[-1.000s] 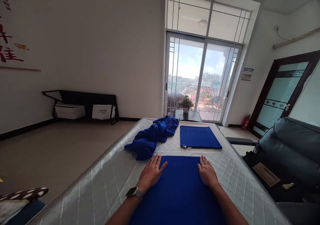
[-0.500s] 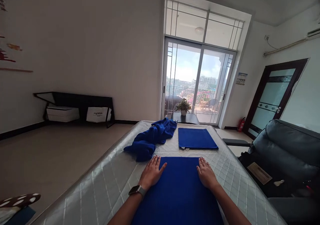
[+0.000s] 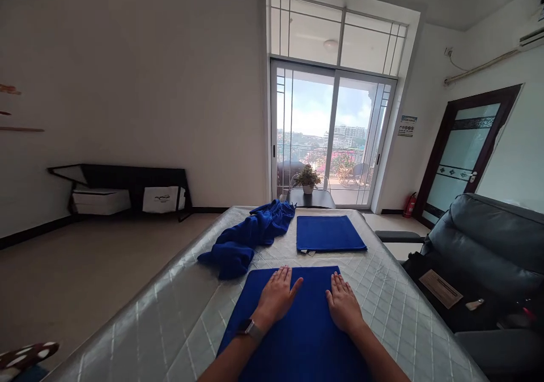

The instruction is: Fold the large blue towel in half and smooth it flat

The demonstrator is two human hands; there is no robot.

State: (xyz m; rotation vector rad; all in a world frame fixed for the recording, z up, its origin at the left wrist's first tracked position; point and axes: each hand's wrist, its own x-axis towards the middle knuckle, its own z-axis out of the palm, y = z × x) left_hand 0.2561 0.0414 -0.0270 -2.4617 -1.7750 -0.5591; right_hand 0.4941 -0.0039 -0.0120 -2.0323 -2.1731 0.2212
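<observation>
A blue cloth (image 3: 304,336) lies flat in front of me on a silvery quilted table cover (image 3: 178,314). My left hand (image 3: 276,297) rests on its upper left part, palm down, fingers stretched out. Near the cloth's right edge, my right hand (image 3: 343,302) also lies flat with its fingers extended. Beyond them sits a neat rectangle of blue fabric (image 3: 330,233), with small white tags at its near edge. To its left is a crumpled heap of blue cloth (image 3: 250,237). Neither hand grips anything.
A dark armchair (image 3: 497,240) stands close on the right, with items on its seat. Behind the table's far end, a potted plant (image 3: 308,178) sits on a small dark table (image 3: 312,199). A low black bench (image 3: 136,178) is along the left wall.
My left hand has moved right, from the cloth's left edge onto its surface, leaving the left corner exposed. My right hand stays near the right edge. The view has shifted slightly.
</observation>
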